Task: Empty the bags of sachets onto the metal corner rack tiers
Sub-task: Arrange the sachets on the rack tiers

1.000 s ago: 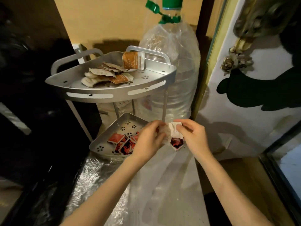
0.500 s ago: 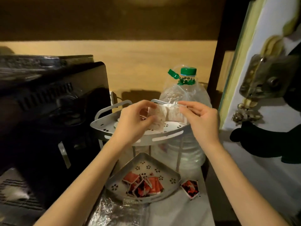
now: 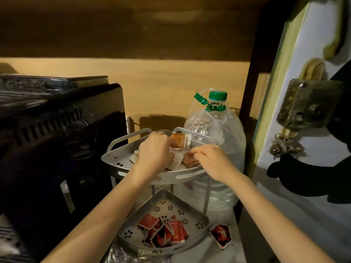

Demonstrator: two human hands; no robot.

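Pinching crinkled paper sachets [image 3: 175, 162], left hand [image 3: 153, 154] and right hand [image 3: 212, 161] reach over the perforated metal top tier [image 3: 121, 164].

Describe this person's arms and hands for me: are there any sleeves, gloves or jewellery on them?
Both forearms are bare right up to the bottom edge of the picture, with no sleeves in view. The left hand and right hand wear no gloves. No rings, watch or bracelet show on what is visible.

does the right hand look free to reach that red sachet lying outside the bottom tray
Probably yes. The red sachet lies uncovered on the surface right of the lower tier, below the right hand, which is busy at the upper tier. Nothing blocks the way down.
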